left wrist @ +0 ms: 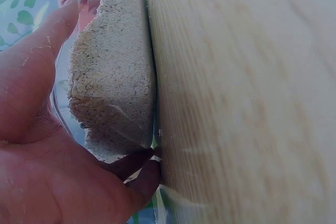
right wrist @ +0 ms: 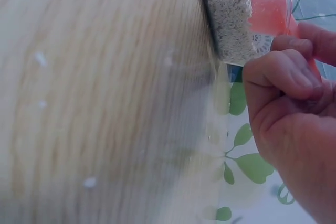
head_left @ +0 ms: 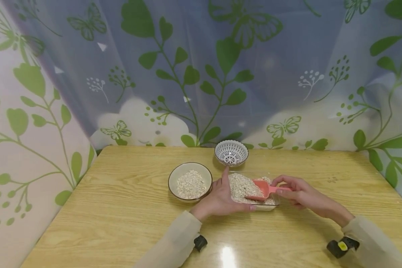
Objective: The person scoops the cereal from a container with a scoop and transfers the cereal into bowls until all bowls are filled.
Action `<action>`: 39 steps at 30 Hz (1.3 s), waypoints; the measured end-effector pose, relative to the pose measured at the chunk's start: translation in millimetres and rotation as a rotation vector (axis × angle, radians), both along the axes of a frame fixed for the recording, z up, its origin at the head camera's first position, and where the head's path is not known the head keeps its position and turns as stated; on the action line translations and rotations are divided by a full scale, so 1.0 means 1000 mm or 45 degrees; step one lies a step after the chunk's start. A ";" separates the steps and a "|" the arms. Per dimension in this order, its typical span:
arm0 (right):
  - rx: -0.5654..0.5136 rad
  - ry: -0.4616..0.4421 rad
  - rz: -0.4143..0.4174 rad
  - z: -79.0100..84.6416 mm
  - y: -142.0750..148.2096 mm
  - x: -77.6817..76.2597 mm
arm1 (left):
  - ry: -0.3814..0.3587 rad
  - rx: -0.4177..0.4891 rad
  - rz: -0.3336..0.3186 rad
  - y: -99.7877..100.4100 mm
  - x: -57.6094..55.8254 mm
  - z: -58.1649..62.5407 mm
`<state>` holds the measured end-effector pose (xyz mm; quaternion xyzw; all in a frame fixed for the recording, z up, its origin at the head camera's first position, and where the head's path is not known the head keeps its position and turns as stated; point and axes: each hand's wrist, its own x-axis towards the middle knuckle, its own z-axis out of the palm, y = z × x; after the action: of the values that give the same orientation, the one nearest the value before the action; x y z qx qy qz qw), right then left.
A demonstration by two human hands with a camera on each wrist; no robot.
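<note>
A clear rectangular container (head_left: 266, 207) full of rolled oats (head_left: 240, 186) stands on the table. My left hand (head_left: 217, 199) holds its left end, with the thumb along the near side and the fingers around the end; the left wrist view shows the fingertips (left wrist: 144, 177) low against the wall. A coral-pink scoop (head_left: 262, 189) lies tilted in the oats at the container's right part. Its handle is pinched by my right hand (head_left: 306, 195). Part of the scoop's blade is covered by oats. Through the clear wall, the right wrist view shows the scoop (right wrist: 266, 6) beside the oats.
Left of the container, a cream bowl with a dark rim (head_left: 171, 191) contains oats. Behind the container stands a smaller blue-and-white patterned bowl (head_left: 231, 152). A leaf-print curtain (head_left: 194, 93) hangs along the back edge of the wooden table (head_left: 120, 208).
</note>
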<state>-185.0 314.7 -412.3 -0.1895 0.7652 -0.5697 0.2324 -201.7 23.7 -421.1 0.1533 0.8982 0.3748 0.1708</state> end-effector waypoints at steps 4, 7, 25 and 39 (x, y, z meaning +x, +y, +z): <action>-0.056 0.003 0.015 -0.003 0.003 0.000 | 0.005 -0.001 -0.006 0.000 -0.001 0.000; -0.087 -0.006 0.014 -0.005 0.006 0.000 | 0.004 0.007 -0.011 0.000 -0.001 0.000; -0.656 -0.114 0.142 -0.010 0.019 -0.005 | 0.008 -0.018 -0.037 -0.001 0.000 0.004; -0.685 -0.143 0.132 -0.006 0.015 -0.005 | 0.089 0.013 -0.121 -0.011 0.008 0.030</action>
<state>-189.7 329.5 -418.0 -0.2514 0.5614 -0.7495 0.2446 -193.3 12.5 -391.2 0.2096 0.8935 0.3653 0.1560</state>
